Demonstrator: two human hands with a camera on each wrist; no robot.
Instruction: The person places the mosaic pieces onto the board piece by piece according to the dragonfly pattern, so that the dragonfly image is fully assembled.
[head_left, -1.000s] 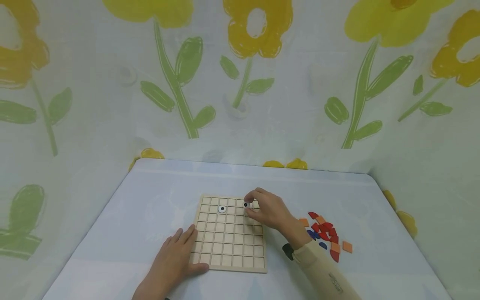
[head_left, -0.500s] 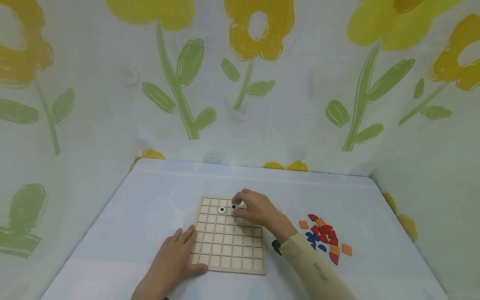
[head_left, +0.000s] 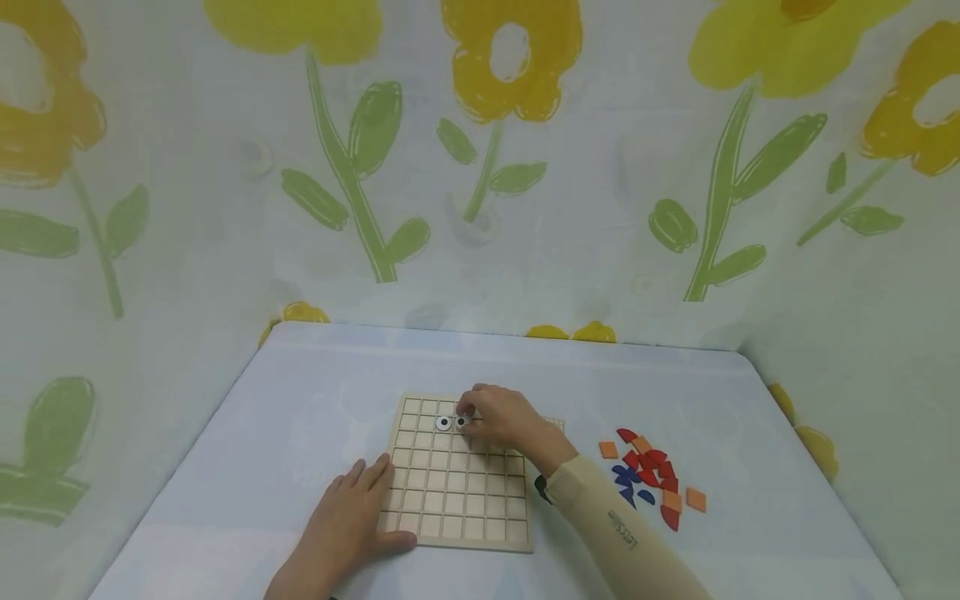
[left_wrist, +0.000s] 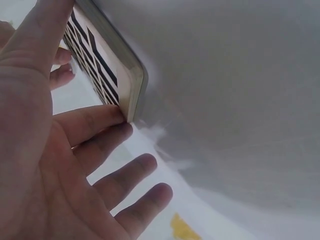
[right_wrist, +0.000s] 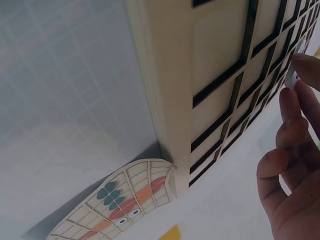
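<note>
A square wooden grid board (head_left: 455, 481) lies on the table in front of me. One white round eye piece (head_left: 444, 423) with a black dot sits in a cell near its far edge. My right hand (head_left: 502, 417) pinches a second eye piece (head_left: 461, 422) just to the right of the first, over the grid; its thumb and fingertips partly cover it. Along the board's left edge rests my left hand (head_left: 345, 508), thumb at the near-left corner. The left wrist view shows those fingers (left_wrist: 140, 210) straight, some touching the board's frame.
Right of the board lie loose red pieces (head_left: 649, 478), blue pieces (head_left: 646, 497) and orange squares (head_left: 697, 500). A card printed with a gridded picture (right_wrist: 125, 205) lies beside the board, mostly hidden by the right arm in the head view. A flowered backdrop (head_left: 570, 233) surrounds the table.
My right hand has moved left across the board with the eye piece, from several cells away to right beside the first one. The left hand has stayed in place.
</note>
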